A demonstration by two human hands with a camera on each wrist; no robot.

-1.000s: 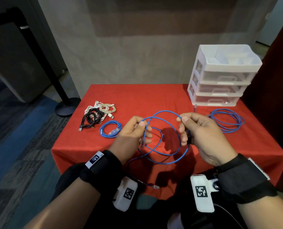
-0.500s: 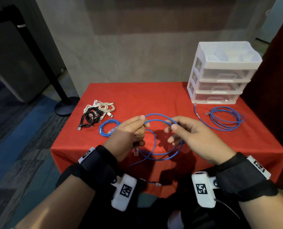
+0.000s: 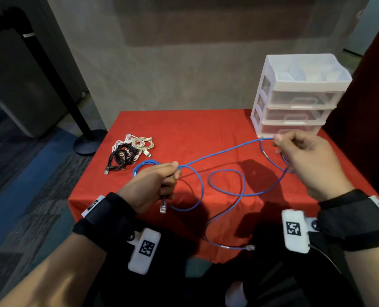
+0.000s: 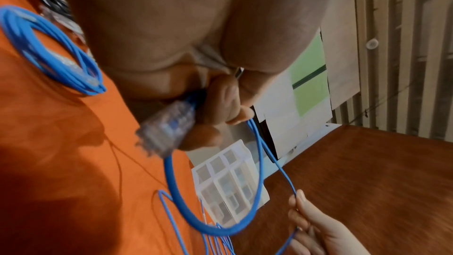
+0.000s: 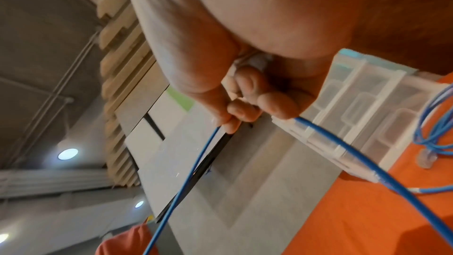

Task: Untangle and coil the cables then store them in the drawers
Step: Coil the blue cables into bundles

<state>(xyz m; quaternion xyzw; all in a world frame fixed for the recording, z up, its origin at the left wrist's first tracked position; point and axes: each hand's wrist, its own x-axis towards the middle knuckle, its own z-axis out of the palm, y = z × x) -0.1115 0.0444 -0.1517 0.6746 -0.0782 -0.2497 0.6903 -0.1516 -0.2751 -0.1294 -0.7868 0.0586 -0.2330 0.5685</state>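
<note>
My left hand (image 3: 155, 185) is closed around the blue cable (image 3: 224, 151) near one end, thumb and forefinger pinching it above the near left part of the counter (image 3: 206, 129); the clear plug (image 3: 163, 206) hangs just below the curled fingers (image 4: 228, 104). My right hand (image 3: 306, 160) pinches the same cable further along, raised in front of the lowest drawer of the white drawer unit (image 3: 295, 103) at the far right of the counter. Between my two hands the cable runs in a fairly straight line above the red cloth. From the left hand a loop drops to the cloth and curves back up. From the right hand the cable bends down, sweeps toward the middle, forms a loose loop on the cloth, and trails over the near edge, where its second plug (image 3: 249, 247) hangs. A second blue cable (image 5: 433, 123), coiled, lies on the counter behind my right hand, just beside the drawer unit. A small coiled blue cable (image 3: 144, 167) lies just beyond my left hand. Further left are a bundle of black cables (image 3: 120, 158) and, touching it, a bundle of white cables (image 3: 137, 142). All three drawers appear pushed in.
</note>
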